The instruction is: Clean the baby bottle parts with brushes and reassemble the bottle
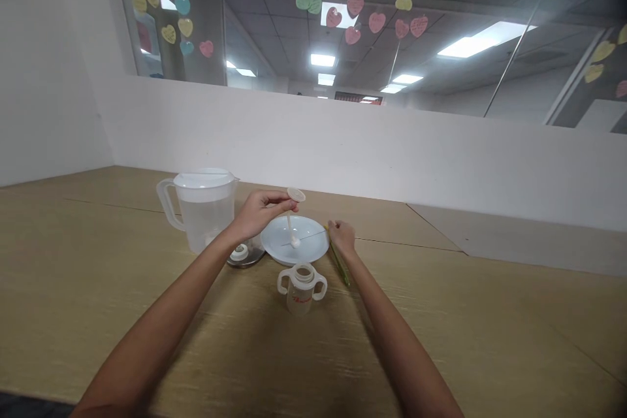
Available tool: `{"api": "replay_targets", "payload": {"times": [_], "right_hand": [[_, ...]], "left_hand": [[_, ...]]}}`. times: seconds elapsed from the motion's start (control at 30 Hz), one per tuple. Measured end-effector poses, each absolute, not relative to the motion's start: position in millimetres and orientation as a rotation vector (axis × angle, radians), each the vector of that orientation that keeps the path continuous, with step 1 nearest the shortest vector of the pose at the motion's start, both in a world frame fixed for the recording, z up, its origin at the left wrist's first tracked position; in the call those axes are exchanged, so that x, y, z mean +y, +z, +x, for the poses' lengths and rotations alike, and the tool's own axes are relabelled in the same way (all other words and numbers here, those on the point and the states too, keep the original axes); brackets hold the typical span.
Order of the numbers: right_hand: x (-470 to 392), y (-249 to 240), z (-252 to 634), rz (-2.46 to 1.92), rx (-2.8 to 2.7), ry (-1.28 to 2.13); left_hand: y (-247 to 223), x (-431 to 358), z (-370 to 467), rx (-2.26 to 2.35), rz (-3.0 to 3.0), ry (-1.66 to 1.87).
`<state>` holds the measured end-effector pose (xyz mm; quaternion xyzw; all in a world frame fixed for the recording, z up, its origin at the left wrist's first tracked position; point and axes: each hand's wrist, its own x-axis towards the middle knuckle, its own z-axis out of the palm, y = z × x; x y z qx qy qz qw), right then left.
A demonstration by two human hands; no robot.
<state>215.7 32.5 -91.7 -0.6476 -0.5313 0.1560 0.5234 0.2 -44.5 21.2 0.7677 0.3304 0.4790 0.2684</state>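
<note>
My left hand (267, 211) pinches a round whitish lid (296, 194) above a white plate (272, 249). A thin tube hangs from the lid, with a white weighted end (294, 243) low over the plate. Closed at the plate's right edge, my right hand (340, 235) holds a thin straight rod (313, 236) that reaches across the plate to the tube's end. A green strip-like object (339, 264) lies below this hand. In front of the plate stands an open two-handled cup (300, 294) with red writing.
A clear lidded pitcher (206, 215) stands at the left. Between it and the plate, a metal dish (249, 258) holds a white ring-shaped part (240, 252). Behind the wooden table (441, 339) rise a white wall and a window with heart-shaped notes.
</note>
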Motion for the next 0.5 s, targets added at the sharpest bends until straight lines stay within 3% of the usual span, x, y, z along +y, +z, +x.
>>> {"api": "replay_targets", "payload": {"times": [0.23, 0.37, 0.5], "right_hand": [[1, -25, 231, -1.384, -1.347, 0.413], [-50, 12, 219, -0.971, -1.682, 0.755], [-82, 24, 200, -0.856, -1.904, 0.784]], "left_hand": [[20, -56, 10, 0.804, 2.106, 1.233], [16, -59, 16, 0.778, 2.114, 1.211], [9, -57, 21, 0.682, 2.148, 1.173]]}}
